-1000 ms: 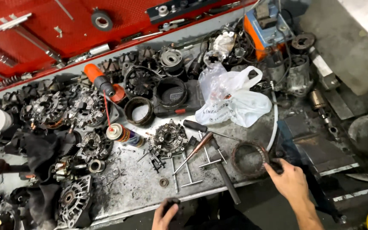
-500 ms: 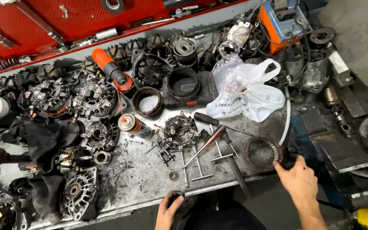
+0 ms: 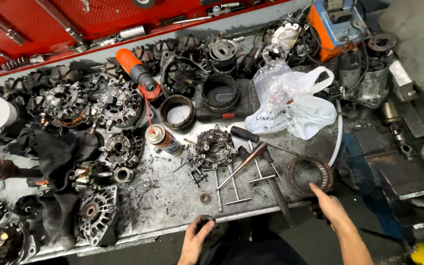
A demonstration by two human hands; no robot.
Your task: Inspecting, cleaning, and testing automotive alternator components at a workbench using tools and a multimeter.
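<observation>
My right hand [image 3: 331,208] is at the bench edge, fingertips touching the rusty stator ring [image 3: 311,175], not gripping. My left hand [image 3: 194,240] grasps a small dark round part [image 3: 207,222] below the bench [image 3: 172,196] front.

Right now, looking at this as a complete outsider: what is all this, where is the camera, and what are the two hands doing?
The camera sits on a person's head and looks down at a cluttered metal workbench. There is no machine here, only two bare hands. The left hand grips a small dark round part at the bench's near edge. The right hand reaches to a ring-shaped stator winding and touches its rim. Around them lie dismantled alternator parts, such as a rectifier plate, plus a spray can, T-handle wrenches, a screwdriver and a white plastic bag. A red tool board hangs behind.
</observation>
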